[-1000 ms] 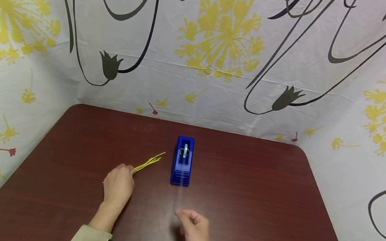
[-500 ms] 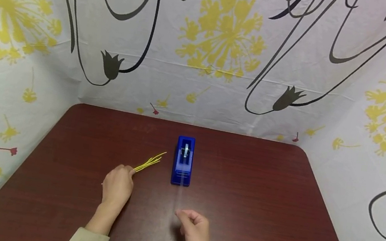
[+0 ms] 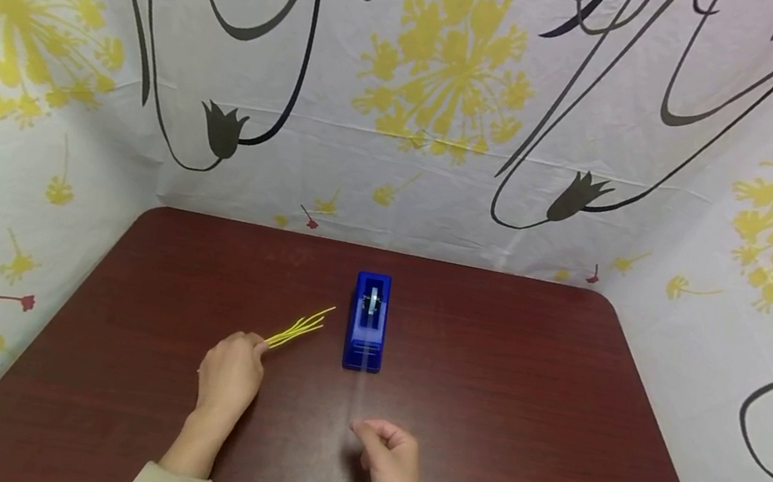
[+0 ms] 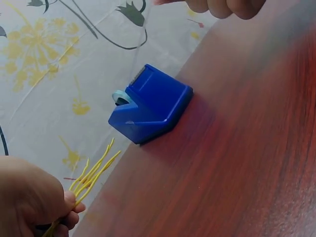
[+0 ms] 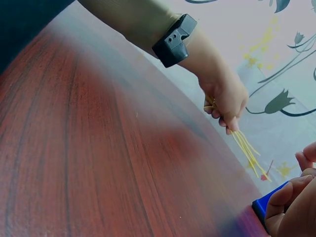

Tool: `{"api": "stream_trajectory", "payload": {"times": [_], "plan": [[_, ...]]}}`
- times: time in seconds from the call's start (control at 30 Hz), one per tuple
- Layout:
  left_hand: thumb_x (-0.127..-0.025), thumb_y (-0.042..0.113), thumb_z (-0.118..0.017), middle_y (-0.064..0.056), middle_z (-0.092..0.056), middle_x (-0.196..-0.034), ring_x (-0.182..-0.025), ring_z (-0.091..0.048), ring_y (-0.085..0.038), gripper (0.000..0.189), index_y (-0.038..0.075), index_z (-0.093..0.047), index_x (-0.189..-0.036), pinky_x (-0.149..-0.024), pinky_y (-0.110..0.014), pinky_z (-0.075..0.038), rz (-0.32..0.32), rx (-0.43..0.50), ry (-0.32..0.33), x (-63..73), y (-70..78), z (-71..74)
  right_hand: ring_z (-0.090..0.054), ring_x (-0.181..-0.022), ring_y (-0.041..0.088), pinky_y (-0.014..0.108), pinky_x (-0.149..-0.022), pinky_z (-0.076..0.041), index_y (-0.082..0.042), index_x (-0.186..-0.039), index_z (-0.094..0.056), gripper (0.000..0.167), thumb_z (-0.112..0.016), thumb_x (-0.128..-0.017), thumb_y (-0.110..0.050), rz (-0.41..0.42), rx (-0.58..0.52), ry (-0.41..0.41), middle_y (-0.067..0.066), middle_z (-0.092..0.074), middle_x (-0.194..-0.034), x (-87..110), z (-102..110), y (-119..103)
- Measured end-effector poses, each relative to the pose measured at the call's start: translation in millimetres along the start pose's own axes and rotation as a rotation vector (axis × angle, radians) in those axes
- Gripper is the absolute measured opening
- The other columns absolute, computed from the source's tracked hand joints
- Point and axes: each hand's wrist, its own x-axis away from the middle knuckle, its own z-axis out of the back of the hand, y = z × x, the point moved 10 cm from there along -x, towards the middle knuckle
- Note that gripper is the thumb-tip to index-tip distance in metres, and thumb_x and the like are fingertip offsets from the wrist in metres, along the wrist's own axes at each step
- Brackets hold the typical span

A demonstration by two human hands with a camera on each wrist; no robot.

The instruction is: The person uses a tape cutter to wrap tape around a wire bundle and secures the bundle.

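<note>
Left hand: fingers curled tightly round one bunch of yellow strings; several, exact count unclear
Right hand: thumb and fingers pinched together on one clear tape strip
Dispenser: one, blue, far middle, right of the strings, strip stretching near
Change: left hand slightly nearer and leftward; right hand unmoved
Tabletop: one, reddish-brown
Room: white flowered cloth far, left and right
</note>
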Motion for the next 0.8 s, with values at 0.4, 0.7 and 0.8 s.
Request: {"api": "stream_trajectory", "payload": {"times": [0.4,0.7,0.8], "plan": [[-0.100,0.014,-0.064,-0.013,-0.071,-0.089,-0.084,-0.068,-0.044,0.017,0.002,-0.076,-0.100,-0.071,-0.058,-0.054,-0.003,0.033,-0.018,4.4,1.4,5.0,-0.043,-0.052,0.007,0.021,-0.053,-0.037,0.009,-0.084,-0.071,0.014,-0.071,-0.090,-0.004,0.007,-0.005,0.004,-0.003,-0.057,-0.066,0.8,0.1,-2.1],[-0.100,0.013,-0.064,-0.014,-0.071,-0.090,-0.083,-0.068,-0.045,0.017,0.002,-0.076,-0.098,-0.069,-0.059,-0.053,-0.005,0.049,-0.018,5.5,-0.5,6.1,-0.043,-0.053,0.007,0.021,-0.054,-0.037,0.013,-0.086,-0.069,0.018,-0.073,-0.089,-0.004,0.027,-0.004,0.001,-0.004,-0.053,-0.063,1.8,-0.4,-4.1],[-0.099,0.013,-0.064,-0.015,-0.071,-0.090,-0.084,-0.068,-0.046,0.017,0.002,-0.076,-0.098,-0.070,-0.059,-0.053,-0.005,0.051,-0.019,6.3,-0.7,6.3,-0.043,-0.053,0.007,0.020,-0.054,-0.037,0.012,-0.086,-0.070,0.017,-0.072,-0.089,-0.004,0.026,-0.003,0.002,-0.004,-0.053,-0.063,2.0,-0.3,-4.1]]}}
